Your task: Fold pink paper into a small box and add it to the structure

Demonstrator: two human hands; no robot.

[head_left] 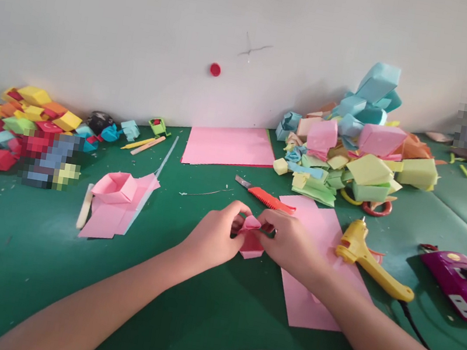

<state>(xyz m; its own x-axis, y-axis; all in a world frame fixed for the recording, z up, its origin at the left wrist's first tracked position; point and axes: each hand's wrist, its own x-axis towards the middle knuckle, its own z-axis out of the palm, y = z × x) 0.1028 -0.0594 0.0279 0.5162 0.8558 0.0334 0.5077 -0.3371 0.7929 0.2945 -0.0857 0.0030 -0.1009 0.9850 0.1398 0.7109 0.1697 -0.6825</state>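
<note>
Between my two hands is a small pink folded paper piece [252, 249], held just above the green table. My left hand [220, 229] pinches its left side, and my right hand [288, 237] grips the upper right part. The fingers cover much of the fold. Just beyond my hands lies an orange utility knife [268, 197] with its blade out to the left. Under my right forearm is a pink paper sheet [301, 304]. To the left, a pink open paper box [115, 189] stands on pink paper pieces beside a clear glue stick [157, 178].
A yellow glue gun [370, 262] with a black cord lies at right, near a purple power strip [459, 285]. Folded paper boxes are piled at the back right [367, 143] and back left [31, 110]. Pink sheets [229, 146] lie against the wall.
</note>
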